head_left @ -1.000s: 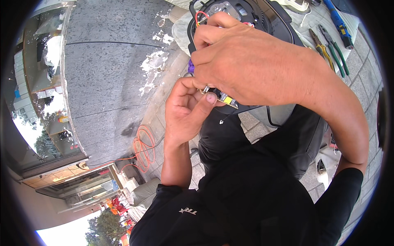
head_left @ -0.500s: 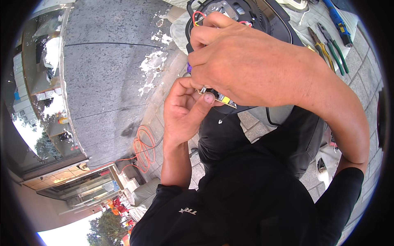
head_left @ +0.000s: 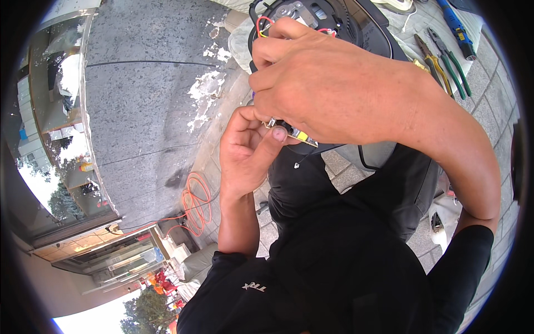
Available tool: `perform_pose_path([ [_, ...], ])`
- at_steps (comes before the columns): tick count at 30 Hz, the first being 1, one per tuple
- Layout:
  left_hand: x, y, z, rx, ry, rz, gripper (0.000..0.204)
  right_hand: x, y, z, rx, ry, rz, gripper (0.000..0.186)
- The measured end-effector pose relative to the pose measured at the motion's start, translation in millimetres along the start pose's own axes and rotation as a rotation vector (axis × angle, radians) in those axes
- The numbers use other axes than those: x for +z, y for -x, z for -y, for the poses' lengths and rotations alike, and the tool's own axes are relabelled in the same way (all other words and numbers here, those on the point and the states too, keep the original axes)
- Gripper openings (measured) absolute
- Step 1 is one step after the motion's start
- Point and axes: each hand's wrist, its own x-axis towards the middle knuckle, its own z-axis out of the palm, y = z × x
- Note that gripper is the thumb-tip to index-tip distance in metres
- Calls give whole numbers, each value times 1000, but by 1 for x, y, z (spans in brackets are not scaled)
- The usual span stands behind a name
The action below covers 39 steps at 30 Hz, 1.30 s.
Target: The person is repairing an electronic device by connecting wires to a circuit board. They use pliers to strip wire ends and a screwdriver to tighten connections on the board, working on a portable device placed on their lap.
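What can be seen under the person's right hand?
Under the right hand, a black device shows past its edges, and part of a small circuit board, pinched by the left hand. The right fingertips and whatever they touch are covered.

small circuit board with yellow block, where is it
In the head view, the circuit board is slightly above and right of centre, gripped by the left hand, below the right hand.

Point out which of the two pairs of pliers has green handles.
The right-hand pair: the green-handled pliers, lying nearer the blue tool. The other pair, the yellow-handled pliers, lies to its left.
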Motion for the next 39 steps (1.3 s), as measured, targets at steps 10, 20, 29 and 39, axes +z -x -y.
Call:
perform_pose_path([
  [10, -1, 0, 0, -6, 9, 12, 23, -4, -1, 1, 23, 16, 37, 29],
  [20, -1, -1, 0, -15, 12, 9, 22, -6, -1, 3, 49, 48, 43, 31],
  [29, -3, 0, 0, -14, 14, 21, 23, -4, -2, 1, 9, 25, 39, 27],
  [39, 2, 0, -2, -9, 3, -19, 26, 9, 0, -2, -3, -34, -91, 20],
])
